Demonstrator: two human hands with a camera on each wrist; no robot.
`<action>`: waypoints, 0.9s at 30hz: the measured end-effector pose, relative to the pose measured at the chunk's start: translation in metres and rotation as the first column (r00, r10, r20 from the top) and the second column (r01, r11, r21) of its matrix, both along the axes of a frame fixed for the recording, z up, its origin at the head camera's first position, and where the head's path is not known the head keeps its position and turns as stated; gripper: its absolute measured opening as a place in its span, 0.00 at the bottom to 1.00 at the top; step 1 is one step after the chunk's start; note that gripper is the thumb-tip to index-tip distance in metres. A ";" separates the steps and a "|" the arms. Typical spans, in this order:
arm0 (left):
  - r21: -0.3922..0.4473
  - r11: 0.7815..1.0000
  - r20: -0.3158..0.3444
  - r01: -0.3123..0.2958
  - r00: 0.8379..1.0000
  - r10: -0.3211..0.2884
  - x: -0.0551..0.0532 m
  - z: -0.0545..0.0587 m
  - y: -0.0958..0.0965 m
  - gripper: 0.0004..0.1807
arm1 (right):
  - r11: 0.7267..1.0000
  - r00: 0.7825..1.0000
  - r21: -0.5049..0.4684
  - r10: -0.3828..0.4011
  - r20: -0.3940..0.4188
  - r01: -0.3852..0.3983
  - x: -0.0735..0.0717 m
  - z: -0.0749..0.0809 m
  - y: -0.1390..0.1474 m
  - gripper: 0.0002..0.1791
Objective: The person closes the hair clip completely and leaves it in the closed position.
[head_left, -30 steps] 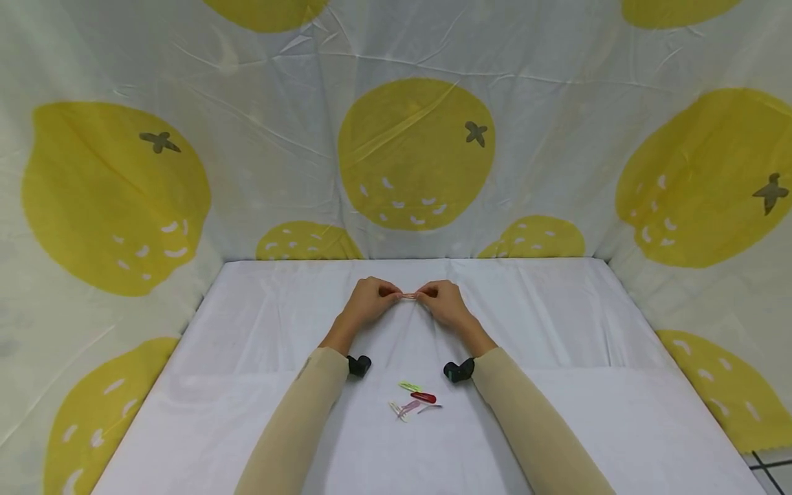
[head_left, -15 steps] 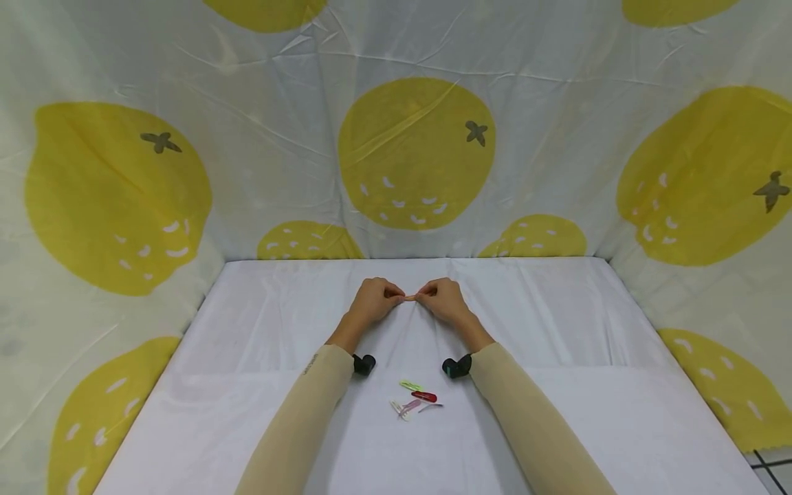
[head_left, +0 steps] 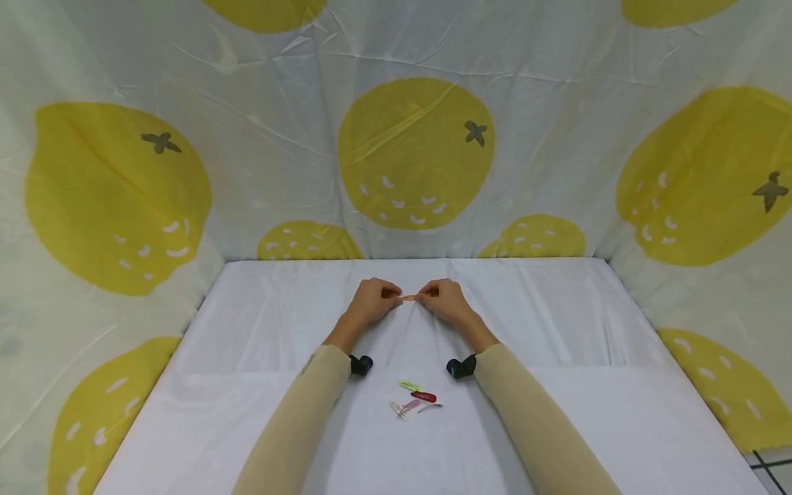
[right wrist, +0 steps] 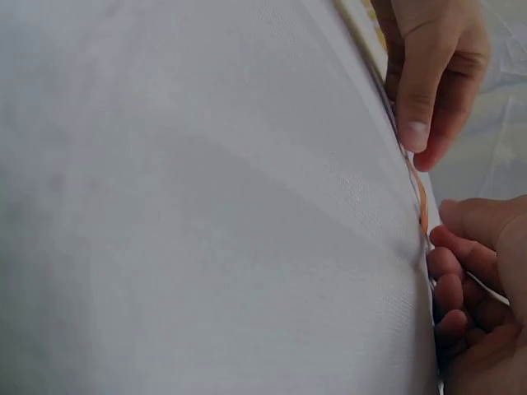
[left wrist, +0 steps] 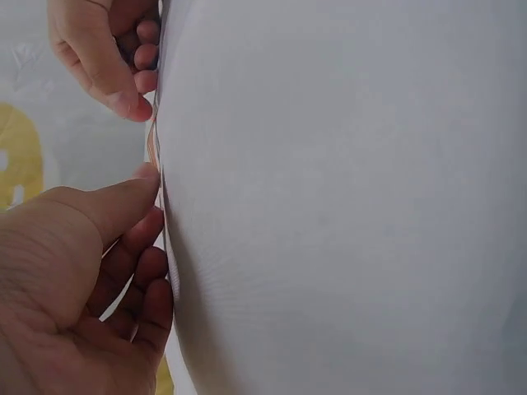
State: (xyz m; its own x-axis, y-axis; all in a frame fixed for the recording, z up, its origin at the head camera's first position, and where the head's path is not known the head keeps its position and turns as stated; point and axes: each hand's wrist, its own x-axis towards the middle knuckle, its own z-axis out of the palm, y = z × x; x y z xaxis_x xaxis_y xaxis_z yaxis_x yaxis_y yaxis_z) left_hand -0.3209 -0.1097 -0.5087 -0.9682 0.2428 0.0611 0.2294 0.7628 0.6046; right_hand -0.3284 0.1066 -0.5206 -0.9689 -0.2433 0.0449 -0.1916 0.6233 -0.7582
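Note:
Toward the far side of the white-covered table, a slim orange hair clip (head_left: 409, 298) spans the gap between both hands. The left hand (head_left: 371, 300) pinches its left end between thumb and fingers. At the opposite end, the right hand (head_left: 445, 300) pinches it in the same way. In the left wrist view a short stretch of the hair clip (left wrist: 152, 141) shows edge-on. The right wrist view also shows a narrow strip of the hair clip (right wrist: 422, 197). Fingertips cover both its ends.
Between the forearms lies a loose group of hair clips: a green clip (head_left: 410, 386), a red clip (head_left: 423, 397), a pink-purple clip (head_left: 411, 405) and others. A fabric wall with lemon prints (head_left: 417, 158) rises behind the table (head_left: 557, 309).
The hands come slightly closer together, then draw slightly apart again, still holding the orange hair clip. The clip looks like a single solid strip half a second ago and shows a slit now.

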 end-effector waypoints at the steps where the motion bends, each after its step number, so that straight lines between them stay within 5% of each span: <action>1: 0.008 1.000 0.008 0.001 1.000 -0.001 0.001 0.001 -0.001 0.13 | 1.000 1.000 -0.003 0.006 -0.003 -0.006 0.000 0.000 0.000 0.10; 12: 0.034 0.997 0.030 0.069 0.997 -0.070 0.011 0.006 -0.012 0.19 | 0.998 0.998 -0.030 0.058 -0.031 -0.059 0.009 0.000 0.010 0.10; 27: 0.030 0.989 -0.004 0.142 0.990 -0.142 0.052 0.026 -0.038 0.25 | 0.989 0.985 -0.053 0.132 -0.114 -0.139 0.046 0.033 0.036 0.16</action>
